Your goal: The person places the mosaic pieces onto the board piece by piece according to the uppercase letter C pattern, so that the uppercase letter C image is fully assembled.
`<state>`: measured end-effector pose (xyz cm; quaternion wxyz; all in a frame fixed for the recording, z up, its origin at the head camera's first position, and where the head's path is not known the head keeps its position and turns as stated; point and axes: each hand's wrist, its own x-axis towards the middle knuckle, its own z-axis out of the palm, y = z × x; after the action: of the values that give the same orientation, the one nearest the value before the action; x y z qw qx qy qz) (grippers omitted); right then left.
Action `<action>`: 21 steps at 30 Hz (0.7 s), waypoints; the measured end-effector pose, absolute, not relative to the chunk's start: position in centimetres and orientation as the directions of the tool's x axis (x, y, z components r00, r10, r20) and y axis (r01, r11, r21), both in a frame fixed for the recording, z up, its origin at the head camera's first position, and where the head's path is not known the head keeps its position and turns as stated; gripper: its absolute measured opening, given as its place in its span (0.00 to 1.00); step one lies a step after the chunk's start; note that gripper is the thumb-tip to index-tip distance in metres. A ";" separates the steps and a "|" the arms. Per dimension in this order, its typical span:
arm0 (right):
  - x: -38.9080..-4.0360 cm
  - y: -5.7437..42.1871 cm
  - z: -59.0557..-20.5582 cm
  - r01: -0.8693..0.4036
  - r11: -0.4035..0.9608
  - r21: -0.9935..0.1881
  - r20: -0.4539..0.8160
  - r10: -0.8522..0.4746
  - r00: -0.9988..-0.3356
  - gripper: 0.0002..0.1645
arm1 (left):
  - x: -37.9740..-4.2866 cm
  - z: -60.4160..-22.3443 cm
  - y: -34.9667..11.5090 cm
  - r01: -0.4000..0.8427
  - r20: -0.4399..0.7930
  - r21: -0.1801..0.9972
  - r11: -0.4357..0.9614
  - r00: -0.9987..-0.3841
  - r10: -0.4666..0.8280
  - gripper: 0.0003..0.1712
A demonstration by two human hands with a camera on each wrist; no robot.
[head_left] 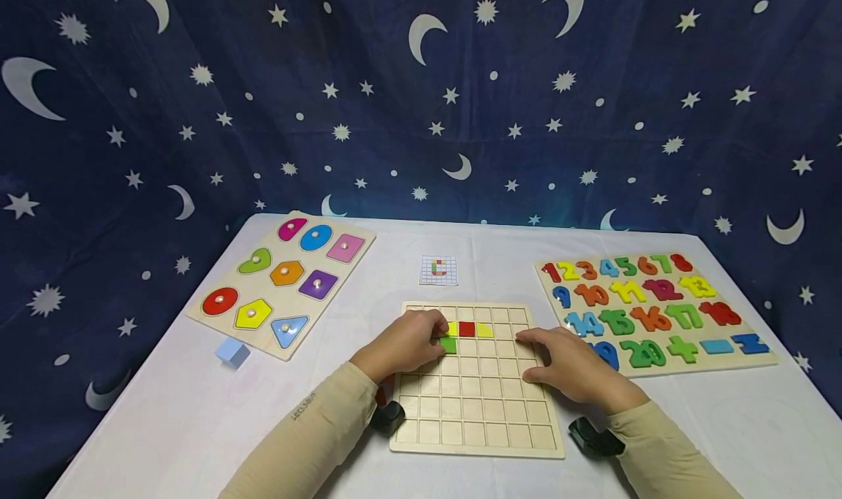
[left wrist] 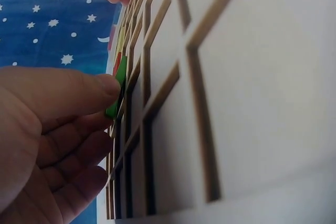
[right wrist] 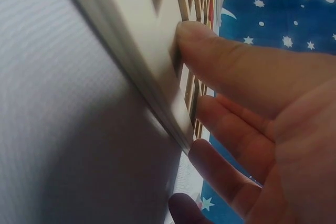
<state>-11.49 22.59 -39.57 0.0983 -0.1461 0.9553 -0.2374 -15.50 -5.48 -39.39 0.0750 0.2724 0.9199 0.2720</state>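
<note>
While the green tile sits against the left hand's thumb and fingertips, the step in hand looks to be setting it square into its cell on the grid board, which lies midway between the left and right edges of the worktop. The tile is beside the nearer side of the left-hand yellow tile, in the part of the board towards the worktop's far edge; in the left wrist view it seems slightly tilted, though the thumb hides part of it. To do this well, I would line up its sides with the raised strips, lower one edge first, then press its middle evenly with a fingertip, keeping clear of the yellow tile so that it is not nudged along with the red tile. A glance at the pattern card, between the board and the worktop's far edge, would help check the cell. The left hand pinches the green tile, its other fingers loosely bent beneath. The right hand is spread and relaxed, holding no tile: its thumb rests on the board's face and its fingers lie about the edge nearer the worktop's right edge, so light pressure there should steady the board.
</note>
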 end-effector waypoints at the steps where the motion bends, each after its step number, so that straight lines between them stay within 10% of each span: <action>1: -11.5 22.6 -39.6 -0.233 0.845 -0.481 -0.118 -0.326 -0.938 0.35 | -15.5 -39.4 -5.5 0.463 0.012 0.539 0.704 -0.840 0.543 0.12; 21: -11.5 22.6 -39.7 -0.237 0.841 -0.487 -0.111 -0.328 -0.938 0.35 | -15.5 -39.4 -5.0 0.457 0.004 0.514 0.726 -0.848 0.531 0.14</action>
<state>-11.54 22.63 -39.68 0.0952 -0.1479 0.9547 -0.2401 -15.52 -4.95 -39.35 0.0720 0.2665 0.9261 0.2570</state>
